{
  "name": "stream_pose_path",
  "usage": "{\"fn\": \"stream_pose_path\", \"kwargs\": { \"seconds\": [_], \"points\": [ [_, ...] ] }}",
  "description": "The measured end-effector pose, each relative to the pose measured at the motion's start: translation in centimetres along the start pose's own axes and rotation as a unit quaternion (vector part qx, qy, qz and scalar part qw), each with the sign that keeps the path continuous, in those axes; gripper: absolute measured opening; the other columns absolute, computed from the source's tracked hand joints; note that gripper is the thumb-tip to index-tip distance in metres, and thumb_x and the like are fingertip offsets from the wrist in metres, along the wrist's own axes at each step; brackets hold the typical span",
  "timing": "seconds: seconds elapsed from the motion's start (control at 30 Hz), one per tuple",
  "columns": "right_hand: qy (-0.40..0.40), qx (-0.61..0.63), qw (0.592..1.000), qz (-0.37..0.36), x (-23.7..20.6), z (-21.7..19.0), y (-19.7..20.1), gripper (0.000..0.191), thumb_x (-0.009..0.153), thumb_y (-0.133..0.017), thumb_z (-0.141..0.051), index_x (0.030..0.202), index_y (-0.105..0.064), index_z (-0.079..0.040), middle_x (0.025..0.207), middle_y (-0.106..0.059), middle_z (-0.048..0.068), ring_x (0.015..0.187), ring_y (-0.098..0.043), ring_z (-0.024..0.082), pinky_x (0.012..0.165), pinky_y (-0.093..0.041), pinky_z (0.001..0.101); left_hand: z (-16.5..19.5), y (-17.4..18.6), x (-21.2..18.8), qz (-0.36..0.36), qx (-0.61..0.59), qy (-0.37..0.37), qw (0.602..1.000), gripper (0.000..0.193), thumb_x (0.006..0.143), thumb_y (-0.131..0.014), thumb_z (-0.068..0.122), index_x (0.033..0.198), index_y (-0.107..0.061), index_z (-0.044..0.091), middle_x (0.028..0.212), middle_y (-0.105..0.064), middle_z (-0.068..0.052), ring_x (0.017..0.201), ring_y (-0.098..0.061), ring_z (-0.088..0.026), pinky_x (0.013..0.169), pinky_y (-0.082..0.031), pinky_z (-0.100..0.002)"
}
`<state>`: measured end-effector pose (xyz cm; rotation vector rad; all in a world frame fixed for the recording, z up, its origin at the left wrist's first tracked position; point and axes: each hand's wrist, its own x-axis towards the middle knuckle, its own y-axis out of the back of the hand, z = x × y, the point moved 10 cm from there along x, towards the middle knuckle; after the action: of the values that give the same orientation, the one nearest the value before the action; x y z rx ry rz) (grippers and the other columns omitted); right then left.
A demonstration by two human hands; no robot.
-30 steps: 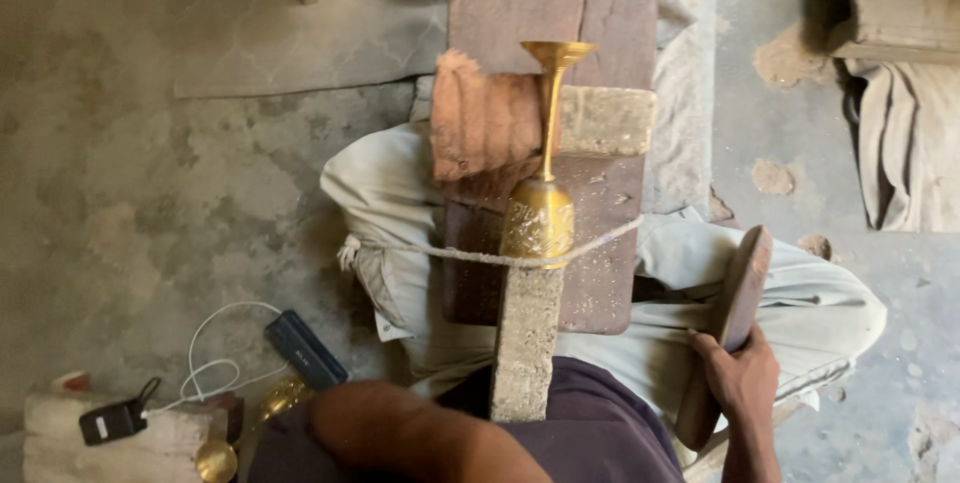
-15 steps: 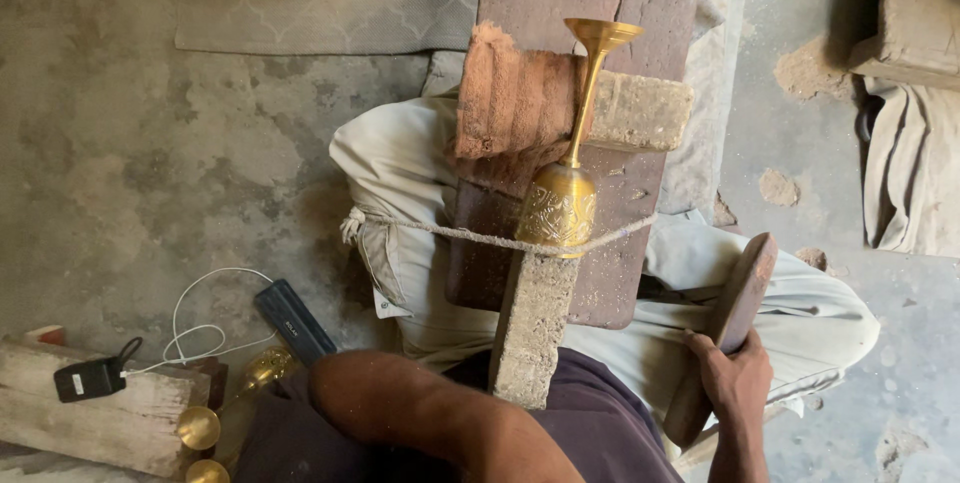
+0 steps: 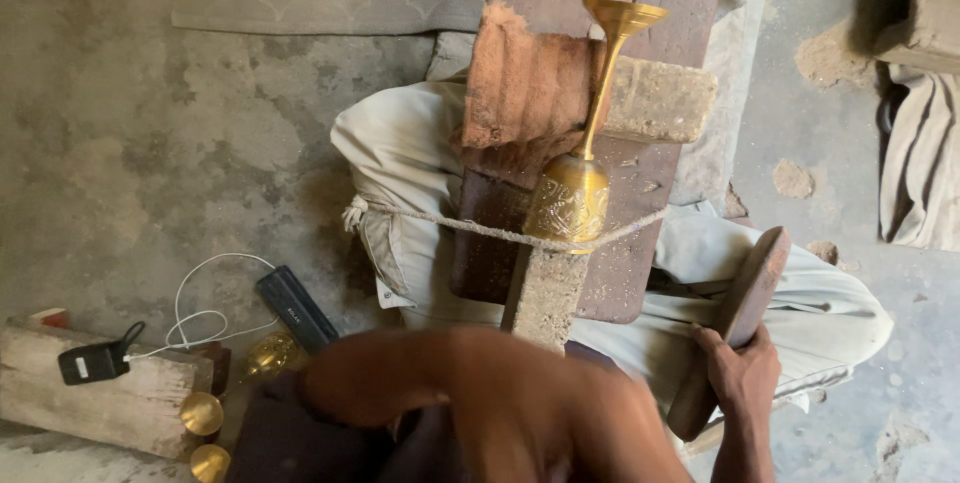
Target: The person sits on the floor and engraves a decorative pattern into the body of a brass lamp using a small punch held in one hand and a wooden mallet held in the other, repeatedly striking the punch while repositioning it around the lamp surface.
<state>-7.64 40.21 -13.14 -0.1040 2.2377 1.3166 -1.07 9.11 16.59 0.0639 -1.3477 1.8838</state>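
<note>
1. Goblet: brass, with an engraved bowl. It lies on its side along the wooden board on your lap. Its foot points to 12 o'clock and its bowl to 6 o'clock.
2. Cord: pale and twisted, it crosses the engraved bowl from 9 o'clock to 3 o'clock, touching the bowl.
3. Stone block: rough and pale, it sits just at 3 o'clock of the goblet's stem. A rust-coloured pad sits at 9 o'clock of the stem, so the stem lies between the two.
4. Stone bar: it touches the bowl's mouth at 6 o'clock and runs toward your body.
5. Right hand: at 4 o'clock of the goblet and well apart from it, your fingers are wrapped tight around the lower end of a dark wooden mallet, whose upper end slants toward 1 o'clock.
6. Left hand: not in view. Only your blurred forearm crosses the bottom of the view, so you cannot tell its grip.
7. Floor items at 8 o'clock: a wooden block bearing a black charger with a white cable, a black rectangular device, and small brass pieces.
</note>
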Motion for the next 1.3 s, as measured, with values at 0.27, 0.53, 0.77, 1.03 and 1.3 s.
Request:
{"fn": "stream_pose_path", "kwargs": {
  "seconds": [0.27, 0.53, 0.77, 1.03, 1.3],
  "points": [
    [-0.013, 0.006, 1.0, 0.001, 0.8, 0.8, 0.1, 0.061, 0.073, -0.082, -0.033, 0.117, -0.067, 0.007, 0.099, -0.074, 0.027, 0.089, -0.073, 0.039, 0.082, -0.055, 0.0484, 5.2, 10.5, -7.5, 0.455, 0.404, -0.102, 0.787, 0.022, 0.105, -0.072, 0.011, 0.118, -0.061, -0.001, 0.105, -0.073, -0.009, 0.094, -0.074, -0.012, 0.082, -0.066, -0.025],
    [0.006, 0.024, 1.0, 0.0, 1.4, 1.3, 0.5, 0.061, 0.074, -0.081, -0.034, 0.117, -0.067, 0.006, 0.098, -0.074, 0.027, 0.091, -0.074, 0.039, 0.082, -0.055, 0.0473, 6.3, 11.9, -7.8, 0.528, 0.545, -0.033, 0.651, 0.033, 0.099, -0.074, 0.011, 0.124, -0.056, -0.001, 0.101, -0.075, -0.007, 0.096, -0.076, -0.011, 0.082, -0.065, -0.024],
    [-0.032, 0.067, 0.996, -0.057, 1.5, 2.2, 0.5, 0.058, 0.077, -0.08, -0.034, 0.118, -0.067, 0.004, 0.095, -0.076, 0.023, 0.086, -0.075, 0.034, 0.079, -0.057, 0.0432, 7.1, 13.1, -5.6, 0.501, 0.603, 0.01, 0.621, 0.032, 0.1, -0.073, 0.014, 0.123, -0.057, -0.001, 0.1, -0.077, -0.006, 0.096, -0.078, -0.011, 0.078, -0.066, -0.024],
    [0.017, 0.128, 0.989, -0.066, 1.9, -3.6, 5.8, 0.055, 0.082, -0.081, -0.03, 0.123, -0.063, 0.003, 0.098, -0.075, 0.021, 0.089, -0.073, 0.031, 0.079, -0.059, 0.0474, 5.8, 13.8, -7.1, 0.536, 0.578, -0.058, 0.612, 0.03, 0.101, -0.074, 0.012, 0.119, -0.053, -0.001, 0.096, -0.075, -0.007, 0.085, -0.075, -0.01, 0.073, -0.063, -0.023],
    [0.387, -0.088, 0.914, 0.082, -3.0, -27.2, 16.0, 0.054, 0.092, -0.08, -0.02, 0.129, -0.054, 0.01, 0.1, -0.071, 0.027, 0.081, -0.072, 0.028, 0.069, -0.06, 0.0399, 5.3, 14.3, -8.5, 0.552, 0.55, -0.085, 0.621, 0.028, 0.101, -0.072, 0.012, 0.117, -0.053, -0.001, 0.096, -0.076, -0.007, 0.083, -0.075, -0.01, 0.07, -0.062, -0.022]
  ]
}}
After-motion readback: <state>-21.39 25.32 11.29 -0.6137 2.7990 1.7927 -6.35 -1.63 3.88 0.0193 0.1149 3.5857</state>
